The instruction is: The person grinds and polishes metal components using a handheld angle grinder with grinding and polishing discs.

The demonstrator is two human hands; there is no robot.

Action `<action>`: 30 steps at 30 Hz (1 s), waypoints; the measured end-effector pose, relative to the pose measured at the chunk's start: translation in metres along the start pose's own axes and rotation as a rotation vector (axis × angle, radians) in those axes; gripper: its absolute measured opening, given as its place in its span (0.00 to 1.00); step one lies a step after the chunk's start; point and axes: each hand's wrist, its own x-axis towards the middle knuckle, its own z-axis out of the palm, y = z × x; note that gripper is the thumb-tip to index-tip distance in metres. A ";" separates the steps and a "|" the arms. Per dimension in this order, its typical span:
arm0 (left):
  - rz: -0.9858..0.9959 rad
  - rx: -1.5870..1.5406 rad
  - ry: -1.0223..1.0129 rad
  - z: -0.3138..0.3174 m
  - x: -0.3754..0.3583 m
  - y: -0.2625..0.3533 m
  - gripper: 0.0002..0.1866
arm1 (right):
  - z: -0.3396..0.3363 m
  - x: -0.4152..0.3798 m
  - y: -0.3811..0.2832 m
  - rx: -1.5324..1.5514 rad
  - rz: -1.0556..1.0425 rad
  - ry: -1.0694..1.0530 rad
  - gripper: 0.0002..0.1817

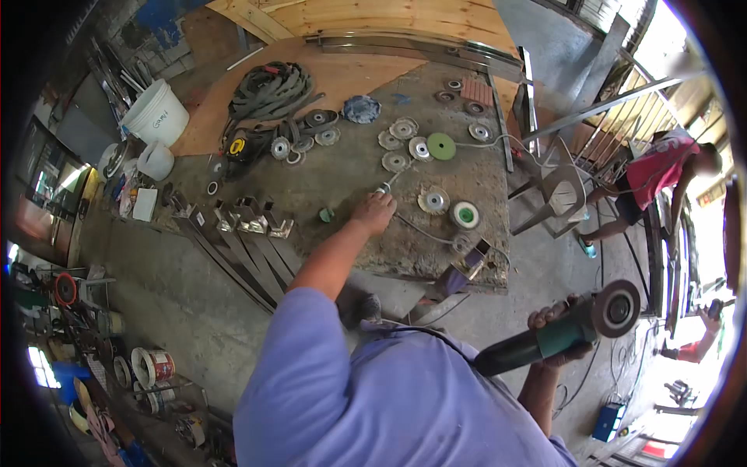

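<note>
My left hand (373, 213) is closed over the worktable (311, 187), around a small light-coloured cord end (383, 188). Grey cable shows on either side of that hand; the fingers hide part of it. Out to the right, clear of the table edge, my right hand (548, 315) grips a dark green angle grinder (562, 336) near its head. Its round disc (617, 309) faces up. On the table near my left hand lie a toothed disc (433, 200), a green-centred white disc (465, 215) and a green disc (441, 146).
A coiled dark hose (271, 92) and several more discs lie on the table. Square metal tubes (241, 249) lean at its front left. A white bucket (158, 113) stands far left. A plastic chair (562, 191) and a bending person (661, 175) are at right.
</note>
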 end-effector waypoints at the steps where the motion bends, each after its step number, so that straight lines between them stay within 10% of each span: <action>1: 0.027 0.050 -0.015 0.003 0.005 -0.008 0.08 | 0.001 -0.004 0.000 -0.011 -0.023 0.028 0.57; 7: 0.016 -0.008 -0.003 0.014 0.029 -0.032 0.11 | 0.014 -0.021 -0.010 -0.202 -0.145 0.175 0.55; 16: -0.524 -0.102 0.359 0.055 0.023 -0.018 0.18 | 0.029 -0.034 -0.017 -0.287 -0.147 0.259 0.58; 20: -0.350 -0.137 0.534 0.032 0.016 -0.009 0.18 | 0.030 -0.021 -0.019 -0.269 -0.093 0.187 0.59; 24: -0.582 -0.346 -0.005 0.016 0.014 -0.018 0.22 | 0.031 -0.024 -0.013 -0.257 0.023 0.260 0.56; 30: -0.690 -0.233 0.200 0.055 0.038 -0.023 0.25 | 0.012 -0.009 -0.008 -0.204 0.079 0.129 0.55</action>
